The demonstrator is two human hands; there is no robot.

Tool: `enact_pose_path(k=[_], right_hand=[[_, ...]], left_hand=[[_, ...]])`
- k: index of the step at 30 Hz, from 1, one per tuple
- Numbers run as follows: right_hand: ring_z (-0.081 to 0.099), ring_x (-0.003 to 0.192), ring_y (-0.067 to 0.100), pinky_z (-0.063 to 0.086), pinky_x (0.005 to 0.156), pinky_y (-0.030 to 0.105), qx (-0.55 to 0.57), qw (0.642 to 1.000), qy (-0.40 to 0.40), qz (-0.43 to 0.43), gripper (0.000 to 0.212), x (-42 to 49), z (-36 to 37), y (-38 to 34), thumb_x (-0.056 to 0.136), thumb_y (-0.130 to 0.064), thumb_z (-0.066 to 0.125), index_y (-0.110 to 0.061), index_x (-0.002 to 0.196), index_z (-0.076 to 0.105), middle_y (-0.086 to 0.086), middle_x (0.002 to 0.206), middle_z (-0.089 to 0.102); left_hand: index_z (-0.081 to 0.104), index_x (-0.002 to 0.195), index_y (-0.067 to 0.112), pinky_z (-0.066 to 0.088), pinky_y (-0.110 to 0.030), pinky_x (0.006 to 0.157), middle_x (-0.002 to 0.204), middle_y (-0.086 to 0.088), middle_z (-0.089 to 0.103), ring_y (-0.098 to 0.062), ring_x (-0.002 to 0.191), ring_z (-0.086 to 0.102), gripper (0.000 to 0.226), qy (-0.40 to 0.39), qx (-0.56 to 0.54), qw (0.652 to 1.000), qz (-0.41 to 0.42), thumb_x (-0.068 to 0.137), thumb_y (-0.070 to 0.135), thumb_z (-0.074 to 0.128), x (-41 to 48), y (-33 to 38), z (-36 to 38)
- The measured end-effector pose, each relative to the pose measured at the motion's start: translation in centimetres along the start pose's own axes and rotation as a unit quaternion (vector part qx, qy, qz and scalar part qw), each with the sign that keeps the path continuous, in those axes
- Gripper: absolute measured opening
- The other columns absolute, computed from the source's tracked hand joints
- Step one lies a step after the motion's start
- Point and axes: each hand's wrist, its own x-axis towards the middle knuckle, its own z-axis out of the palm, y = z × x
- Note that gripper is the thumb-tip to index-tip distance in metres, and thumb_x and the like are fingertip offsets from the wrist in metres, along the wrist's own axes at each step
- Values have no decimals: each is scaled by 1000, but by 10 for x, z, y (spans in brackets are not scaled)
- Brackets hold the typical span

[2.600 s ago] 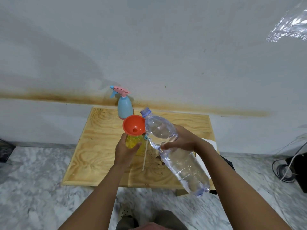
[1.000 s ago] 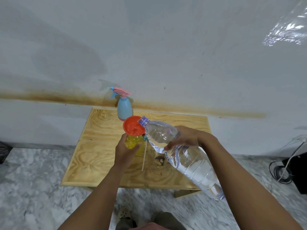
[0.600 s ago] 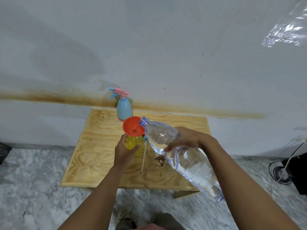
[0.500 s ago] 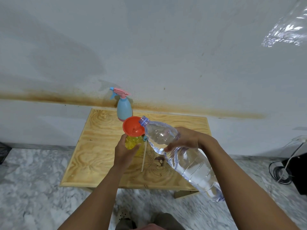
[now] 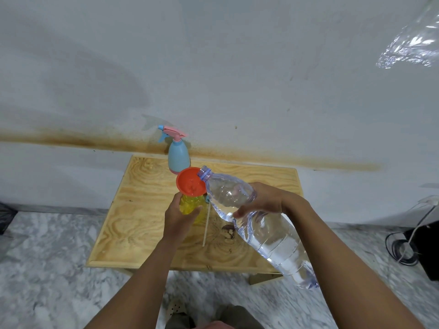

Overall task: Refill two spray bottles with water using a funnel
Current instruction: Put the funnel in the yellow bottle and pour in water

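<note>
Plywood table [image 5: 133, 224] carries the work. Clear water bottle [image 5: 259, 226], clasped by the right hand [image 5: 263, 200], tilts neck-down over the orange funnel [image 5: 190, 184] seated in the yellow spray bottle [image 5: 192, 206] mid-table, gripped by the left hand [image 5: 178, 222]. Blue spray bottle [image 5: 178, 157] stands at the back edge.

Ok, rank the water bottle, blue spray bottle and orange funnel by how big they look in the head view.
1. Water bottle, easily the largest, though nearest the camera.
2. Blue spray bottle.
3. Orange funnel, close to the spray bottle in apparent size, so that ranking is unsure.
</note>
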Motion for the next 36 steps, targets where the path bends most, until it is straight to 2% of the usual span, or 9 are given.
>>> enact_pose_path(k=[3, 6, 11, 14, 17, 19, 29, 33, 36], right_hand=[[74, 83, 12, 61, 78, 39, -1, 1000, -4, -1, 35, 1, 0, 0, 73, -32, 86, -33, 103, 67, -4, 84, 77], [74, 83, 12, 62, 78, 39, -2, 1000, -4, 3, 35, 1, 1, 0, 74, -32, 86, -30, 104, 68, -3, 84, 77], [75, 87, 16, 61, 84, 44, -3, 1000, -8, 5, 38, 2, 2, 0, 70, -35, 86, -29, 104, 69, 0, 89, 78], [75, 89, 17, 61, 85, 47, -5, 1000, -8, 8, 46, 3, 2, 1, 66, -39, 86, -29, 107, 68, 1, 92, 78], [75, 90, 17, 60, 86, 47, -14, 1000, -11, 7, 44, 3, 3, 0, 70, -37, 85, -29, 110, 67, 1, 93, 78], [74, 89, 18, 60, 86, 48, -22, 1000, -12, 7, 41, 2, 3, -1, 73, -37, 84, -29, 109, 68, 1, 92, 78], [73, 95, 23, 59, 88, 50, -33, 999, -18, 14, 47, 2, 2, -2, 67, -46, 83, -29, 109, 69, 1, 93, 78], [74, 93, 19, 60, 86, 48, -32, 999, -14, 14, 53, 3, 2, 0, 66, -46, 85, -30, 113, 67, 0, 94, 78], [74, 93, 22, 60, 86, 47, -25, 1000, -8, 10, 53, 3, 2, 2, 64, -45, 85, -28, 111, 68, 2, 92, 78]], left_hand=[[56, 130, 24, 44, -16, 80, 112, 7, 66, -1, 104, 57, 55, 5, 10, 1000, -1, 81, 24, 81, -1, 3, 1], [57, 129, 25, 47, -23, 84, 111, 8, 66, 2, 103, 58, 54, 6, 8, 1000, -1, 81, 25, 81, -2, 3, 0], [57, 129, 25, 48, -28, 87, 112, 5, 67, -11, 108, 60, 54, 5, 8, 1000, 4, 80, 26, 82, 0, 1, 0], [57, 127, 26, 52, -34, 89, 110, 5, 68, -13, 107, 61, 55, 4, 4, 1000, 3, 78, 31, 81, 0, -1, 1], [58, 125, 27, 54, -36, 88, 107, 5, 69, -15, 104, 63, 56, 3, 3, 1000, 3, 74, 37, 79, 0, -2, 0], [58, 125, 27, 54, -35, 87, 106, 6, 69, -14, 103, 64, 54, 3, 6, 1000, 4, 76, 34, 81, 0, -2, 0], [57, 123, 27, 47, -18, 77, 102, 11, 66, 5, 98, 58, 48, 8, 25, 1000, 0, 81, 25, 81, -1, 5, 0], [58, 126, 23, 44, -16, 76, 105, 8, 66, -2, 99, 58, 50, 10, 27, 1000, -2, 81, 25, 81, -2, 6, 0], [56, 127, 23, 39, -8, 74, 107, 10, 62, 6, 95, 53, 51, 10, 33, 999, -7, 82, 23, 80, -2, 8, 1]])
